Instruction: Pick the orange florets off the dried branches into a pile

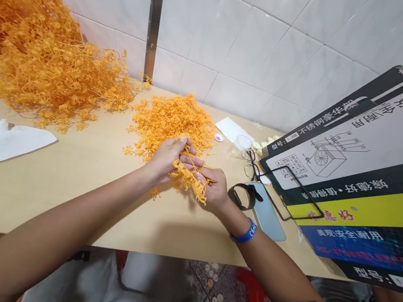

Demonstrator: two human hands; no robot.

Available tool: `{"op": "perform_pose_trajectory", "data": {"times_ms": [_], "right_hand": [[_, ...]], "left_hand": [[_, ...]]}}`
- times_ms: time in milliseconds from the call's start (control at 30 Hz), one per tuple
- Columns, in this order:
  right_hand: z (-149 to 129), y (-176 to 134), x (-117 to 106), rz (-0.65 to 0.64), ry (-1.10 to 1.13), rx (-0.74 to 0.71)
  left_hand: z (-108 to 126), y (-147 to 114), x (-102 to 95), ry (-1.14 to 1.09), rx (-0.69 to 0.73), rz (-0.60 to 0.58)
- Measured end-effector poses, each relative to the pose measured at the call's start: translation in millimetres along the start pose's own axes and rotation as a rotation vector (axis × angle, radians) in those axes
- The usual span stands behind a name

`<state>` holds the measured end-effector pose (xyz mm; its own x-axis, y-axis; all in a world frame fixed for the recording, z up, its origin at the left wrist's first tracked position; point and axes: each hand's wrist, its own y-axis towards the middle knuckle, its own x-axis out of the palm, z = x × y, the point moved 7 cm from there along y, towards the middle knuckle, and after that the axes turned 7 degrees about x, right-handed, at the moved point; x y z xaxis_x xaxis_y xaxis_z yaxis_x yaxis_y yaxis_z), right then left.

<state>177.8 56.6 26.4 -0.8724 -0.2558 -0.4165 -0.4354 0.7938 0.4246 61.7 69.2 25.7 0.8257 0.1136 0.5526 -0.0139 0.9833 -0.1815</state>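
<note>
Both of my hands meet over the table in front of a pile of orange artificial flower sprigs (179, 119). An orange flower sprig (192, 180) lies between them, its thin stems running across my fingers. My left hand (169, 158) is closed around the stem end, thumb on top. My right hand (214, 186) pinches the sprig from the other side, and its curled fingertips are partly hidden by the blossoms. A blue wristband (248, 231) circles my right wrist.
A larger heap of orange flower bunches (48, 53) fills the back left. White gloves or cloth (5, 144) lie at left. On the right are a black watch (244, 197), a light-blue phone (266, 211), glasses (251, 167) and a tall printed cardboard box (356, 172). A tiled wall stands behind.
</note>
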Motion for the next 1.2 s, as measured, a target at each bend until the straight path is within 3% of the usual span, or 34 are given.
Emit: {"op": "perform_pose_trajectory", "data": {"times_ms": [200, 333, 500, 567, 633, 700, 733, 800, 867, 933, 1100, 1200], "right_hand": [[-3, 2, -2, 0.103, -0.013, 0.016], [-6, 5, 3, 0.102, -0.069, 0.043], [-17, 8, 8, 0.085, -0.237, -0.029], [-24, 6, 13, 0.036, -0.264, -0.074], [-32, -1, 19, -0.025, -0.236, -0.134], [-39, -8, 19, -0.044, -0.159, -0.179], [-40, -11, 17, -0.015, -0.119, -0.171], [-34, -13, 6, 0.113, -0.060, -0.096], [-21, -14, -6, 0.258, -0.005, 0.030], [-5, -14, -13, 0.344, 0.103, 0.147], [27, -8, -13, 0.410, 0.478, 0.336], [32, -3, -10, 0.375, 0.649, 0.403]], "left_hand": [[16, -4, -2.5, 0.064, 0.082, 0.049], [16, -1, -7.1, 0.082, 0.087, 0.090], [16, 7, -13.8, 0.013, 0.184, 0.133], [25, 15, -23.8, 0.037, 0.226, 0.148], [41, 25, -43.7, 0.047, 0.305, 0.235], [60, 33, -65.8, 0.066, 0.452, 0.351], [68, 37, -71.3, 0.117, 0.523, 0.356], [73, 43, -69.9, 0.268, 0.592, 0.263], [66, 46, -60.1, 0.438, 0.600, 0.136], [58, 44, -53.0, 0.591, 0.615, 0.086], [52, 35, -50.0, 0.879, 0.711, 0.104], [53, 32, -46.8, 0.962, 0.759, 0.056]]}}
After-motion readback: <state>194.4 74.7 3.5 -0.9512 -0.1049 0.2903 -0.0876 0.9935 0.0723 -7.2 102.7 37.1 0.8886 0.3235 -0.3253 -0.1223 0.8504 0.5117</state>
